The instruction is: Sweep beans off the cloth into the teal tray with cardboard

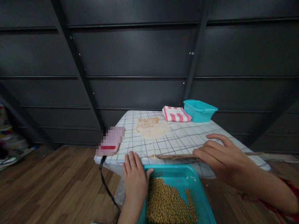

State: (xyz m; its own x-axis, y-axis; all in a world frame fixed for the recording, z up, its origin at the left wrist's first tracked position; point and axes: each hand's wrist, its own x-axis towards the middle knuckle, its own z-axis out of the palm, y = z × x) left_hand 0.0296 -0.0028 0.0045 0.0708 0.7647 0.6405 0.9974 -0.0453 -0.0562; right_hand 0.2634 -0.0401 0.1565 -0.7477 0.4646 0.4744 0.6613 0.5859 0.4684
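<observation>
My left hand (135, 179) lies with its fingers stretched out at the front edge of the cloth, its thumb over the near-left corner of a teal tray (203, 189). Roundish yellow-brown beans (168, 199) fill much of that tray. My right hand (219, 155) pinches a long, thin brown strip (175, 156), possibly cardboard, which lies along the table's front edge above the tray. A few small yellow and white bits (153, 156) sit at the strip's left end. Farther back, a flat patch of white grains (155, 130) with yellow bits along its far side is spread on the cloth.
A white checked cloth (184, 140) covers the table. At the back right are a folded pink-and-white striped towel (176, 114) and a teal basket (199, 111). A pink blurred-out device (112, 140) with a black cable (105, 179) is at the left edge. Dark panels (135, 53) rise behind.
</observation>
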